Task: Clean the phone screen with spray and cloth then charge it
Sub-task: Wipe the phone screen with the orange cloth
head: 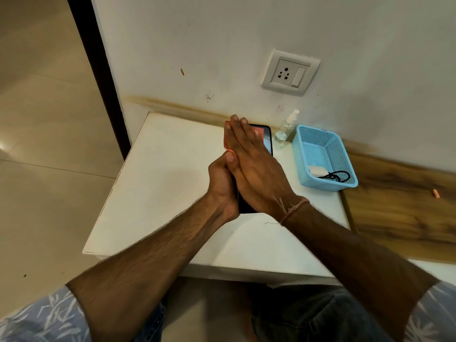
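Lengthwise, phone (267,143), long axis toward wall (222,45)

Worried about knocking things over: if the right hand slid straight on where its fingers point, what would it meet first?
Probably the wall, at its brown strip behind the table. The right hand points left of the spray bottle, so that looks missed; depth is unclear.

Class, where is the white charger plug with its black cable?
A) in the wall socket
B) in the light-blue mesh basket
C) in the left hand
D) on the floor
B: the white charger plug and black cable lie inside the light-blue mesh basket.
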Motion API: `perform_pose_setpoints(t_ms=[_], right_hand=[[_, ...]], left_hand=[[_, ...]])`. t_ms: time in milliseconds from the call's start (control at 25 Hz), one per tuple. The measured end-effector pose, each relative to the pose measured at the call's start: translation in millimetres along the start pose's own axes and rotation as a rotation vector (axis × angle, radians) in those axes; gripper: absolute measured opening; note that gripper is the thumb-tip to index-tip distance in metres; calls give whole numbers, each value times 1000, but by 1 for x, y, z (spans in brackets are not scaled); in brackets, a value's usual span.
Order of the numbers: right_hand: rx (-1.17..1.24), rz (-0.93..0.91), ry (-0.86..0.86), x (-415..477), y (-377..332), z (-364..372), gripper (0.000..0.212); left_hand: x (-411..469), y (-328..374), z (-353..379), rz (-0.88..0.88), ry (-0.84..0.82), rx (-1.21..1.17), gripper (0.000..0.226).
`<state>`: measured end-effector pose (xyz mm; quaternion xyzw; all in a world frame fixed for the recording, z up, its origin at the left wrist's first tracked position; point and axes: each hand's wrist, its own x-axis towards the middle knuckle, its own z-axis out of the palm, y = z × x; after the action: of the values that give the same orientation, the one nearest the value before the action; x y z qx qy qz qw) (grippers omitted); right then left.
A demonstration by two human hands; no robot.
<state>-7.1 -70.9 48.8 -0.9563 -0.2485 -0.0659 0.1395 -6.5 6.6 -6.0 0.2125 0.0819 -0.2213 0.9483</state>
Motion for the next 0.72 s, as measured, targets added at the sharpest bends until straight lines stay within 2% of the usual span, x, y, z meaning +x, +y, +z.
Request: perform_pose_setpoints(t_ms=[80,200,280,480,720], right_hand=[[-17,-30,32,3,12,1,52],[60,118,79,7,35,-2,53],[29,139,99,6,39,-1,53],[-22,-72,11,-17,15,10,54],[-71,-130,-69,-92,9,22,56]], left_hand=[[1,5,-1,-37,12,10,47],[0,7,3,-53,56,42,59],[0,7,4,-50,66,58,61],[-4,5,5,-48,3,-30,58],[-6,13,3,-128,-54,31,75]])
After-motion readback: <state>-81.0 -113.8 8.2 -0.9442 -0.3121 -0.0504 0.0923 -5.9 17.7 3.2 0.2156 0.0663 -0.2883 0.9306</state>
